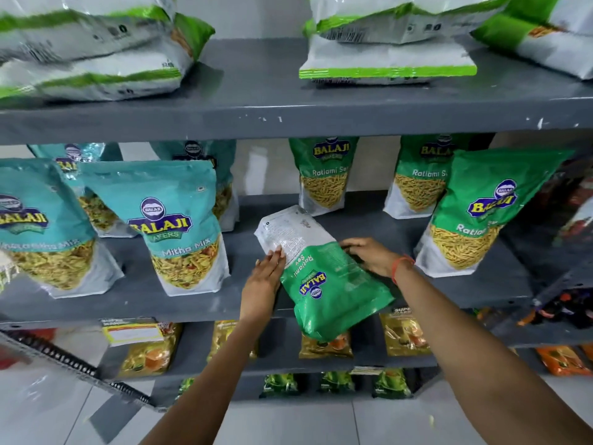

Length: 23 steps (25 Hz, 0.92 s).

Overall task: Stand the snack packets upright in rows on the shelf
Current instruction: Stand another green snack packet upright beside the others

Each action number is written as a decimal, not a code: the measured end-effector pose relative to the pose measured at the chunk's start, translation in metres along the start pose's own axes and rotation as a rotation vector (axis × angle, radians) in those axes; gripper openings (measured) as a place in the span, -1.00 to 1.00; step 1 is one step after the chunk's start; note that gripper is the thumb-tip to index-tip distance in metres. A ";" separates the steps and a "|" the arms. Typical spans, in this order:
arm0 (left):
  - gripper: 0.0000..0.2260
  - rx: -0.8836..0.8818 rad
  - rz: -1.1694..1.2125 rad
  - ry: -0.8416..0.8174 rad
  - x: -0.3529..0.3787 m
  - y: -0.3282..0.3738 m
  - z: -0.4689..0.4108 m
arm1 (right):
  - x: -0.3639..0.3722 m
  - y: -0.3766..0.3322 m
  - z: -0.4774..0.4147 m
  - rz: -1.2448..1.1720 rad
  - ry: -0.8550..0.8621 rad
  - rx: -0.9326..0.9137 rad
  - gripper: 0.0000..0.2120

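Note:
A green Ratlami Sev packet (324,277) lies tilted and upside down at the front of the grey middle shelf (401,226), its green end hanging over the shelf edge. My left hand (266,277) presses flat against its left side with fingers extended. My right hand (372,255) grips its right edge. Three more green Ratlami Sev packets stand upright: two at the back (324,178) (417,181) and one leaning at the front right (481,213). Teal Mitha Mix packets (183,226) (45,226) stand in rows on the left.
The top shelf (272,101) carries white-and-green packets lying flat (388,56). Lower shelves hold yellow packets (404,335) and small dark green ones (337,382). A perforated grey metal strip (73,364) slants at the lower left. Dark packets crowd the right edge (564,303).

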<state>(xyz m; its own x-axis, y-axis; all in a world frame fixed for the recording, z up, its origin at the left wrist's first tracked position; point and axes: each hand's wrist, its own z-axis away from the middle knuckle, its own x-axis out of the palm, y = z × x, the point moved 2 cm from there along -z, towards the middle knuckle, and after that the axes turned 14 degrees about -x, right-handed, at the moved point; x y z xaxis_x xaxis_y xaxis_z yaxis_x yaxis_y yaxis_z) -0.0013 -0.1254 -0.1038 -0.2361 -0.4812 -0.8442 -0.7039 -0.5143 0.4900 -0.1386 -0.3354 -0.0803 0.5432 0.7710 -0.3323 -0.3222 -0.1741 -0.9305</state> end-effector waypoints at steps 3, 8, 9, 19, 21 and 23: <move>-0.60 0.041 0.240 -0.002 -0.017 0.006 -0.004 | -0.016 -0.011 0.023 -0.297 -0.131 -0.047 -0.59; -0.78 -0.133 0.543 0.065 -0.059 0.037 -0.044 | -0.014 -0.013 0.033 -0.322 -0.054 -0.084 -0.62; -0.71 -0.129 0.545 0.014 -0.064 0.040 -0.052 | -0.011 -0.012 0.032 -0.270 -0.072 -0.076 -0.59; -0.78 -0.514 0.889 -0.268 -0.073 0.051 -0.049 | 0.007 -0.002 0.050 -0.604 0.035 -0.246 -0.44; -0.80 -0.523 0.935 -0.268 -0.085 0.059 -0.043 | 0.000 -0.015 0.059 -0.565 0.092 -0.294 -0.56; -0.81 -0.512 0.953 -0.274 -0.098 0.065 -0.035 | -0.008 -0.027 0.071 -0.514 0.120 -0.328 -0.65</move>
<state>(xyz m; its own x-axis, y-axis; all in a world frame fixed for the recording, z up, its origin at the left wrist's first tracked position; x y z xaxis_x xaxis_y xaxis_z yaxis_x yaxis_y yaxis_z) 0.0002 -0.1364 0.0185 -0.7165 -0.6947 -0.0635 0.1883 -0.2803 0.9413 -0.1890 -0.2933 -0.0422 0.6549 0.7355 0.1736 0.2484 0.0075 -0.9686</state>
